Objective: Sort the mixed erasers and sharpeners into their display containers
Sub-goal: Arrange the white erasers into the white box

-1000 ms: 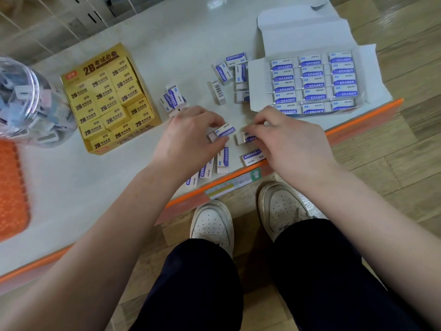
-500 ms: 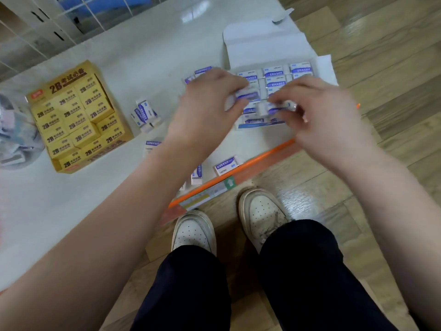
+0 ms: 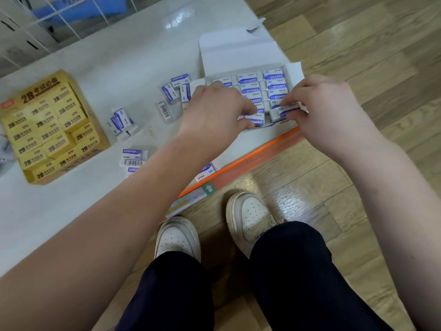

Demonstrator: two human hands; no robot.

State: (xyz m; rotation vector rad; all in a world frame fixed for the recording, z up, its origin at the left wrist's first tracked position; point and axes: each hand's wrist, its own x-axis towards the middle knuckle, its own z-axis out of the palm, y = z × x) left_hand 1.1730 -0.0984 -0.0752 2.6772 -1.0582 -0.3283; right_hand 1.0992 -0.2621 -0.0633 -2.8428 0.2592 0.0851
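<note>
Ok so both hands are over the near end of the white box (image 3: 238, 51), which sits open at the right end of the table (image 3: 107, 56), right by the orange edge. My left hand (image 3: 214, 111) has its fingers curled down over an eraser (image 3: 256, 121) with the thumb under it, right at the middle column's front row. My right hand (image 3: 327, 108) is pinching the other eraser (image 3: 286, 112) between its fingertips at the front right corner. The rows behind look full and square, so I'd say these two are closing off the front row. The trick here, I reckon, is to drop each one label up and lined up with its column, tipping the far edge in first so it slides against its neighbour instead of riding up on it. Go easy on the push, since that box is thin card and right at the table edge, so a hard shove could nudge it off. There's plenty left to sort: loose erasers (image 3: 133, 155) are scattered on the table to the left, some by the yellow box (image 3: 47, 130), which looks packed already. I can't make out any sharpeners from here.
</note>
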